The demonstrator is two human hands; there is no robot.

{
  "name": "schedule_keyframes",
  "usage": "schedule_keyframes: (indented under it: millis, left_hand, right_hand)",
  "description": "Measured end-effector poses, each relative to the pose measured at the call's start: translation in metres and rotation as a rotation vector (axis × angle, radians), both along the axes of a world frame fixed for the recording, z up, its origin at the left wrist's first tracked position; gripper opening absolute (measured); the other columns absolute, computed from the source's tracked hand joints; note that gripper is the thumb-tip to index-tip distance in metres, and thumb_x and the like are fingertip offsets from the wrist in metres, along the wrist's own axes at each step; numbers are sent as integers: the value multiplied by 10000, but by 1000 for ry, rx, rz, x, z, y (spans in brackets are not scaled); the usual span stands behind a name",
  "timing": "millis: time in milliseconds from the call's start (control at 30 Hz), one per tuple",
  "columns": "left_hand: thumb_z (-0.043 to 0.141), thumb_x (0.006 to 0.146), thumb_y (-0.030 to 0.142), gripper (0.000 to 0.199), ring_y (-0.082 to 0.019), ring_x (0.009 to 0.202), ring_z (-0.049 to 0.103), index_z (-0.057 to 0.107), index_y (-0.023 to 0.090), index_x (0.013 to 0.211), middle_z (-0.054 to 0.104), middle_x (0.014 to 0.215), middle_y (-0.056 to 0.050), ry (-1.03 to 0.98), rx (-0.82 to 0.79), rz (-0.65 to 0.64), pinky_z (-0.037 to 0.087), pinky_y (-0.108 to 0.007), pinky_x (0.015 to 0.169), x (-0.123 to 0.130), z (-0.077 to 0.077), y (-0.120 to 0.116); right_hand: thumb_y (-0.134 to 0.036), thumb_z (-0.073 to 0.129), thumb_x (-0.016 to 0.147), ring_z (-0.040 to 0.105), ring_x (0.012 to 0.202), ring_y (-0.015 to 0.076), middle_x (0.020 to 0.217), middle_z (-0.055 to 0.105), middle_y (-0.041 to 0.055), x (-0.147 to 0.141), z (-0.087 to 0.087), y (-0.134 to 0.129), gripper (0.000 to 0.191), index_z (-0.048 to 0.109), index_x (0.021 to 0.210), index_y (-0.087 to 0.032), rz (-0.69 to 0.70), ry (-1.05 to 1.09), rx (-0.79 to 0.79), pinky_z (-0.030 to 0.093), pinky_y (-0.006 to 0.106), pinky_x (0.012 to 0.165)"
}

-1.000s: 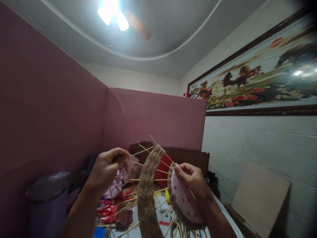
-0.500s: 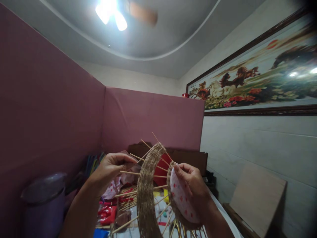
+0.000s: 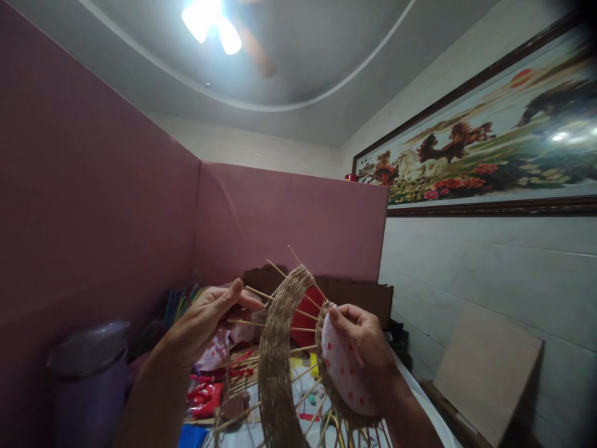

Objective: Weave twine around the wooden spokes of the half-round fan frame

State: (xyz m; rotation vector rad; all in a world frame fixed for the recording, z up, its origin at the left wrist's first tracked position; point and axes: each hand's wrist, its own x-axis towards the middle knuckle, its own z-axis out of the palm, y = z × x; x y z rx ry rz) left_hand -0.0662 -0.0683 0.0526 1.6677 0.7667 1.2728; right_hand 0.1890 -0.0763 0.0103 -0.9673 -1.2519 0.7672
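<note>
I hold up a half-woven basket (image 3: 277,367) made of brown jute cord wound around thin wooden sticks that fan outward. Its round base (image 3: 342,373) is covered in white cloth with red dots. My right hand (image 3: 368,351) grips that base from the right, fingers pressed on the cloth. My left hand (image 3: 205,320) is at the left of the basket, thumb and fingers pinched near the tips of the upper sticks, apparently on a thin cord; the cord itself is too fine to make out.
Pink partition walls (image 3: 289,224) stand behind and to the left. A lidded purple bin (image 3: 86,379) sits at lower left. Red, yellow and white craft scraps (image 3: 209,389) lie on the table below. A board (image 3: 489,370) leans on the right wall under a framed horse painting (image 3: 480,149).
My left hand shifted slightly right and toward the stick tips, with its fingers stretching out. The basket rose a little and turned slightly. My right hand kept its grip on the base.
</note>
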Motion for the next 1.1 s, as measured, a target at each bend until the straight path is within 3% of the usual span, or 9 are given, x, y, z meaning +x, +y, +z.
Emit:
schedule_keyframes:
  millis: [133,233,400,467,600,800,1100]
  left_hand:
    - [441,810,515,482,-99,517,469,728,130,775,580,587,-47,116,94,70,347,-190,449,3,2,-4]
    - [412,822,502,470,-131,588,511,714,144,783,587,644,-50,269,228,167,375,-212,485,6,4,-7]
    - [423,834,419,386,-143,628,482,637,181,617,540,678,-25,654,571,571,369,-268,579,16,6,-16]
    - [459,827,327,305,-160,672,485,624,191,610,547,698,-23,754,642,670,361,-286,609,22,5,-20]
    - [500,801,185,193,-178,755,507,660,204,695,584,749,-26,749,702,666,373,-301,665,31,3,-24]
    - [548,754,131,152,-166,717,527,682,187,710,612,741,-28,674,672,655,394,-298,664,32,0,-20]
    - [514,820,284,190,-171,757,530,697,312,862,623,781,-7,743,677,598,384,-293,642,25,1,-21]
  right_hand:
    - [-509,639,650,427,467,117,525,519,-24,0,0,-1,354,585,657,-159,-29,-6,16,339,251,480]
    - [-522,623,660,434,487,125,536,530,-16,0,-1,1,367,595,657,-156,-91,-68,49,342,253,494]
    - [-529,590,693,459,552,138,609,570,10,-2,-5,4,380,598,667,-150,-197,-176,102,362,245,527]
    - [-529,578,703,464,561,143,611,572,15,-4,-6,3,382,599,672,-148,-218,-194,114,367,245,535]
    - [-508,556,735,489,612,155,655,600,26,-4,-7,3,363,613,710,-150,-263,-213,150,375,246,565]
    - [-496,552,743,499,633,156,679,612,26,-1,-9,6,348,616,727,-155,-307,-196,165,379,249,584]
    - [-467,597,708,452,588,130,631,563,7,4,-7,8,323,618,673,-146,-288,-67,147,369,239,555]
